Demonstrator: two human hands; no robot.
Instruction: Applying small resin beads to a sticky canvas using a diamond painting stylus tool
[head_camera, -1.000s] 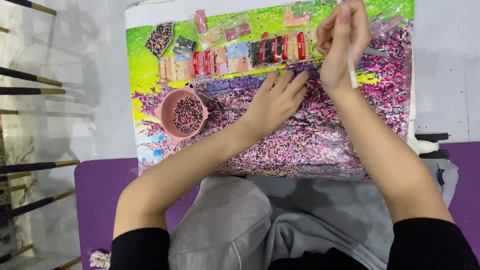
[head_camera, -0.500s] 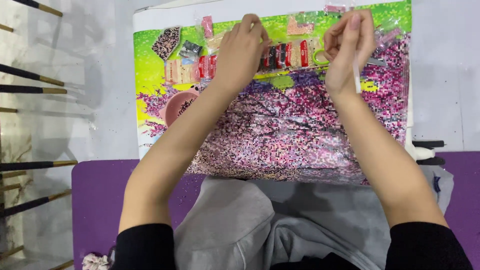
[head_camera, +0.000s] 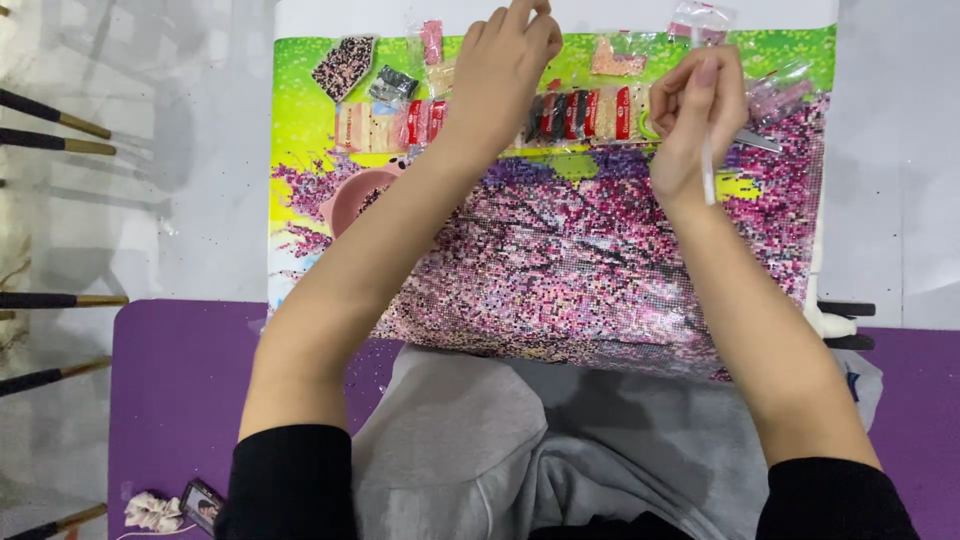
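Observation:
A pink, purple and green bead mosaic canvas (head_camera: 600, 260) lies in front of me. My left hand (head_camera: 505, 70) reaches over the row of small bead packets (head_camera: 590, 112) to the canvas's top edge, fingers bunched together; whether they hold anything is hidden. My right hand (head_camera: 695, 110) is closed around a thin white applicator pen (head_camera: 708, 165), tip pointing down, just above the canvas's upper right. A pink bowl of dark beads (head_camera: 350, 195) sits at the left, partly hidden by my left forearm.
Scissors (head_camera: 758, 140) and more clear bead bags (head_camera: 700, 20) lie at the canvas's top right. My grey-trousered lap (head_camera: 480, 440) rests on a purple mat (head_camera: 170, 400) holding a phone (head_camera: 203, 500) and scrunchie (head_camera: 150, 510). Dark gold-tipped sticks (head_camera: 50, 120) lie at left.
My left hand lifted off the middle of the canvas and moved up over the packet row to the top edge, uncovering the mosaic and covering part of the bowl. My right hand kept the pen.

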